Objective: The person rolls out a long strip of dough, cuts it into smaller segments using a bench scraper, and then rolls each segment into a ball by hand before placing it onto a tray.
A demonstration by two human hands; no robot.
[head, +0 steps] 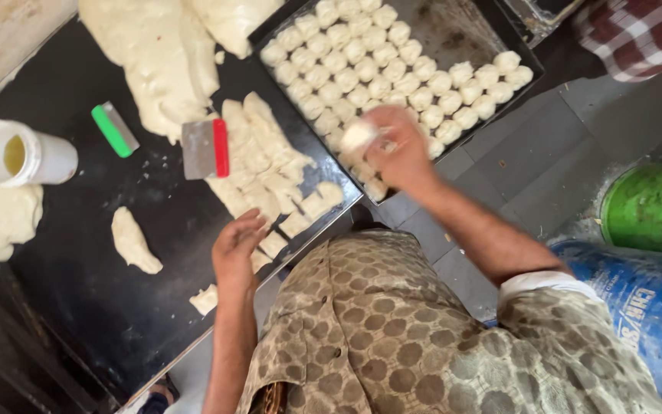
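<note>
Gripping dough ball (359, 136) in right hand (400, 149), left hand (237, 247) open

Cream dough balls (392, 69) fill a black tray (461, 31) on the black desk (93, 284). One scraper (205, 148) has a red handle, another scraper (115, 129) a green one. Brown spotted shirt (392, 330); a green drum (653, 207) and a blue drum (653, 307) at right.

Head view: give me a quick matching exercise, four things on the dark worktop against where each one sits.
Things:
1. white plastic jar
2. red-handled metal scraper
3. green-handled metal scraper
4. dark baking tray

Places:
A. among the cut dough strips
B. top right, filled with rows of dough balls
C. far left, lying on its side
D. between the jar and the large dough mass

Pairs: 1-C, 2-A, 3-D, 4-B
</note>
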